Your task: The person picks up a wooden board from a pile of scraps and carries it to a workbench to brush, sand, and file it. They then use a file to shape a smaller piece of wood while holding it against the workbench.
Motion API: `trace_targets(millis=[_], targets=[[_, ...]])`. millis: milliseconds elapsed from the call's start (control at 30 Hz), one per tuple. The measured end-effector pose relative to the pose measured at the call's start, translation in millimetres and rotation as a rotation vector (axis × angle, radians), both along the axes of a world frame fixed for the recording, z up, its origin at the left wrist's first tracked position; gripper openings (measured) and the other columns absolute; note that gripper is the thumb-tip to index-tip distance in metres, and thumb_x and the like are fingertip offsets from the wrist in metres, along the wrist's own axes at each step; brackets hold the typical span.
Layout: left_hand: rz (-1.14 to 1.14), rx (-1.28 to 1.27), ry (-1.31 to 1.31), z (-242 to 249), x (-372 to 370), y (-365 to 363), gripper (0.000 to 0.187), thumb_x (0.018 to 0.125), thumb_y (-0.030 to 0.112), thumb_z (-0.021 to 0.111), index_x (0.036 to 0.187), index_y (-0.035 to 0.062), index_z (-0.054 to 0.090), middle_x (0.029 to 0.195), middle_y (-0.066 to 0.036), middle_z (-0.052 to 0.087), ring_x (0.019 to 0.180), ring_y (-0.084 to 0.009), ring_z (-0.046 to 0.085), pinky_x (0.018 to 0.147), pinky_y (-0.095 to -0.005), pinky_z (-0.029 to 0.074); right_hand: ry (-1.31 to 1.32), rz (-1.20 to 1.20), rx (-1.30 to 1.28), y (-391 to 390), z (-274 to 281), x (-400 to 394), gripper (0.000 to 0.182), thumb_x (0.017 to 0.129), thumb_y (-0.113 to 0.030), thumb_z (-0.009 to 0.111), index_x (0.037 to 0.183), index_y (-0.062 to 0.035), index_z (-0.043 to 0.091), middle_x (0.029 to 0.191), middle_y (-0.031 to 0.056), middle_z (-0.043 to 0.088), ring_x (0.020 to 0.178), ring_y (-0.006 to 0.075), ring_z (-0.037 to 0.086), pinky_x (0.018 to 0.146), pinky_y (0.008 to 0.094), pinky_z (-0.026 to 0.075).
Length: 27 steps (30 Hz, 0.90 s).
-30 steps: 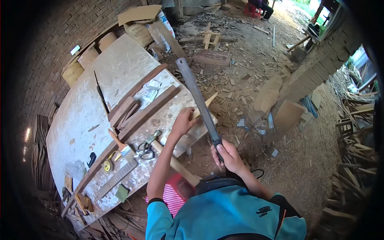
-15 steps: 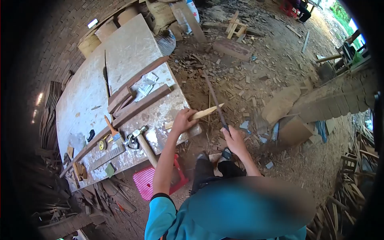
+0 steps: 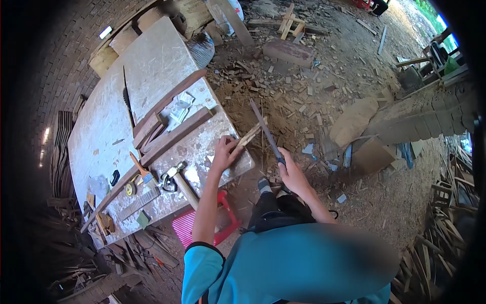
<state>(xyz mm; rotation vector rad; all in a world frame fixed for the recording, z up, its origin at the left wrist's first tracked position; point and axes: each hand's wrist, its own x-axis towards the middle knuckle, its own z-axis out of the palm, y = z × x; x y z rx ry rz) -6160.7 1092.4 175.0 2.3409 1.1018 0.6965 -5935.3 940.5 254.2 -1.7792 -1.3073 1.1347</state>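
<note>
My left hand (image 3: 226, 153) is closed around a pale wooden stick (image 3: 250, 135), at the near right edge of the worktable (image 3: 207, 167). The stick's tapered end points out past the edge, over the floor. In my right hand (image 3: 293, 172) is a long, narrow, blade-like tool (image 3: 265, 124) with a dark handle, my fingers wrapped round the grip. Its straight length slants up and left and overlaps the stick's outer end in this view. Left of my left forearm, a hammer (image 3: 183, 185) lies with its handle over the table edge.
Dark wooden bars (image 3: 177, 137), a paintbrush (image 3: 140, 167), a tape roll (image 3: 130, 189) and a saw blade (image 3: 126, 99) set in a slot are on the table. A pink plastic stool (image 3: 207, 223) stands below its edge. Wood chips (image 3: 304, 93) litter the floor; a log (image 3: 420, 121) lies right.
The stick has turned to a steeper angle and drawn back toward the table with my left hand. The tool has shifted slightly up and left, its handle higher. The whole view has tilted slightly.
</note>
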Motion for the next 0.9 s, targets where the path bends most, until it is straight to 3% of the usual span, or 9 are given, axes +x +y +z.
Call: trace_targets(millis=[67, 167, 200, 267, 500, 600, 800, 900], targets=[[-0.052, 0.061, 0.031, 9, 0, 1, 0.039, 0.076, 0.033, 0.07, 0.103, 0.0054, 0.066, 0.09, -0.01, 0.056, 0.084, -0.0263, 0.054, 0.073, -0.0362, 0.043, -0.032, 0.013, -0.003, 5, 1, -8, 0.051, 0.091, -0.008, 0.046, 0.138, -0.0159, 0.028, 0.07, 0.021, 0.055, 0.064, 0.0369, 0.058, 0.061, 0.0442, 0.043], [-0.125, 0.027, 0.029, 11, 0, -5, 0.037, 0.076, 0.032, 0.069, 0.099, 0.0029, 0.066, 0.087, -0.011, 0.057, 0.081, -0.0291, 0.056, 0.073, -0.0392, 0.046, -0.141, 0.046, 0.141, 6, 4, -27, 0.055, 0.091, -0.008, 0.046, 0.14, -0.0171, 0.025, 0.073, 0.0236, 0.057, 0.067, 0.0416, 0.058, 0.063, 0.0481, 0.043], [-0.137, 0.002, 0.042, 8, -1, -4, 0.037, 0.076, 0.032, 0.069, 0.098, 0.0027, 0.066, 0.086, -0.012, 0.057, 0.08, -0.0295, 0.057, 0.072, -0.0392, 0.047, -0.153, 0.113, -0.01, 8, 15, -29, 0.059, 0.09, -0.006, 0.046, 0.142, -0.0169, 0.022, 0.072, 0.0255, 0.057, 0.067, 0.0438, 0.057, 0.064, 0.05, 0.042], [-0.158, 0.006, 0.04, 8, -4, -6, 0.035, 0.076, 0.031, 0.069, 0.096, 0.0021, 0.066, 0.082, -0.013, 0.058, 0.074, -0.0304, 0.058, 0.066, -0.0391, 0.048, -0.181, 0.162, -0.028, 12, 13, -35, 0.06, 0.089, -0.005, 0.047, 0.143, -0.0164, 0.021, 0.07, 0.0257, 0.056, 0.066, 0.0431, 0.057, 0.063, 0.0495, 0.043], [-0.096, 0.043, 0.032, 5, 4, -5, 0.035, 0.074, 0.032, 0.07, 0.094, 0.0034, 0.067, 0.081, -0.011, 0.06, 0.074, -0.0295, 0.06, 0.065, -0.0389, 0.05, -0.252, 0.212, -0.114, 10, 0, -53, 0.066, 0.084, -0.002, 0.05, 0.143, -0.0119, 0.022, 0.065, 0.0245, 0.055, 0.062, 0.0409, 0.058, 0.062, 0.049, 0.044], [-0.087, -0.011, -0.001, 3, 4, -3, 0.035, 0.072, 0.032, 0.071, 0.093, 0.0043, 0.066, 0.082, -0.011, 0.061, 0.075, -0.0293, 0.061, 0.066, -0.0384, 0.05, -0.282, 0.22, -0.016, 17, -9, -55, 0.071, 0.079, 0.002, 0.05, 0.143, -0.0112, 0.022, 0.065, 0.0234, 0.056, 0.062, 0.04, 0.059, 0.062, 0.0485, 0.045], [-0.05, -0.09, 0.018, 5, 6, -3, 0.036, 0.069, 0.032, 0.069, 0.092, 0.0043, 0.065, 0.083, -0.011, 0.06, 0.078, -0.0305, 0.06, 0.068, -0.039, 0.049, -0.409, 0.231, -0.042, 45, 0, -61, 0.072, 0.076, 0.003, 0.05, 0.142, -0.0092, 0.024, 0.067, 0.0268, 0.057, 0.068, 0.0427, 0.06, 0.065, 0.0492, 0.047], [-0.051, -0.103, 0.038, 7, 4, -2, 0.032, 0.069, 0.029, 0.07, 0.088, 0.0039, 0.064, 0.083, -0.011, 0.06, 0.079, -0.0304, 0.06, 0.068, -0.0385, 0.049, -0.325, 0.219, 0.005, 57, -12, -62, 0.07, 0.076, 0.002, 0.05, 0.141, -0.0079, 0.027, 0.068, 0.029, 0.057, 0.068, 0.0438, 0.059, 0.065, 0.0497, 0.047]])
